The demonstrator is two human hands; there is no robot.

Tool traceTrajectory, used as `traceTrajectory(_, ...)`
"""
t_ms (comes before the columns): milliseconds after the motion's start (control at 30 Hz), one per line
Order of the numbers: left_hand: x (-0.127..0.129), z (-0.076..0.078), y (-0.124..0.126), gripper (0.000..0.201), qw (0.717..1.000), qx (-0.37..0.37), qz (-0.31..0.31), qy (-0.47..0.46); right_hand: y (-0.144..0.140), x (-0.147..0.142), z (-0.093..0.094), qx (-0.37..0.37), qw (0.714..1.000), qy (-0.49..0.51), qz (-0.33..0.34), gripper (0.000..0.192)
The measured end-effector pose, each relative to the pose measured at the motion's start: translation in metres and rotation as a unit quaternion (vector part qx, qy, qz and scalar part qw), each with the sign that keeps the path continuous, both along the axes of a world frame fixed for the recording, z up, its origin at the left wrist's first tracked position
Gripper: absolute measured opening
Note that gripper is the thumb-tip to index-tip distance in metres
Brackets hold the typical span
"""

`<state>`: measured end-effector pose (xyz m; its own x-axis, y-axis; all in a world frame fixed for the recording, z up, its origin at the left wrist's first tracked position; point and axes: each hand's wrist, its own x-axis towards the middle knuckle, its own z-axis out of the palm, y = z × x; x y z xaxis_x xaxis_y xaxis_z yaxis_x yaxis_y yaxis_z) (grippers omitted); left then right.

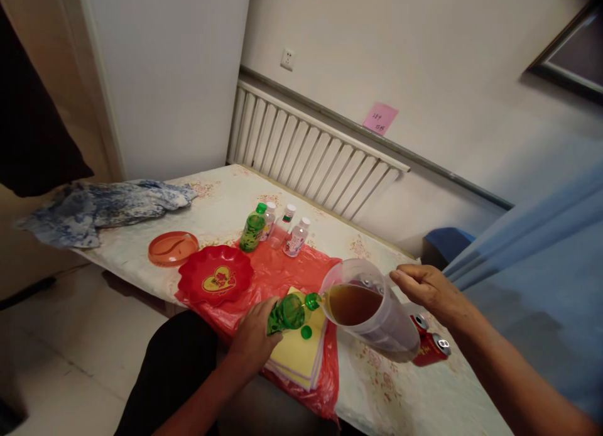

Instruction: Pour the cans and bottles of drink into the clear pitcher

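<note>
Left hand [257,332] is wrapped around a green bottle [289,313], fingers curled on its body; the bottle leans, neck toward the pitcher [393,335]. Right hand [424,288] is curled in a fist at the pitcher's far side; handle hidden by the fist, so the grip appears to be on it. Pitcher is tipped left, brown liquid [355,304] lying toward its lip. Lip is at the bottle mouth; contact cannot be told.

Below the bottle: yellow cloths [294,359], stacked, with a green cap [306,332] on top. Both lie on a red bag [277,272], which droops over the near edge of the table [367,386].

Margins: left, a red plate [242,269] is near the front edge, an orange dish [174,235] just beside it. Back, four capped bottles stand upright in a close group; tablecloth shows between them and the radiator [306,153]. Right, two cans [431,349] sit behind the pitcher's base in this view, leaving little visible gap on that side. More room shows behind the pitcher, toward the wall [424,65].
</note>
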<state>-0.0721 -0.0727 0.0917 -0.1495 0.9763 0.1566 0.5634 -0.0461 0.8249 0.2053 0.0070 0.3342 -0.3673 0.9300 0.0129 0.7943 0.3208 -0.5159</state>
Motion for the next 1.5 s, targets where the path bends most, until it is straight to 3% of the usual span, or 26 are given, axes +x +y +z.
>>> traceTrajectory(1500,-0.0031,-0.0064,0.0001,0.07,1.0,-0.021,-0.01,0.001,-0.0005,-0.0059,0.0022,-0.001,1.0,-0.017,0.012,0.046)
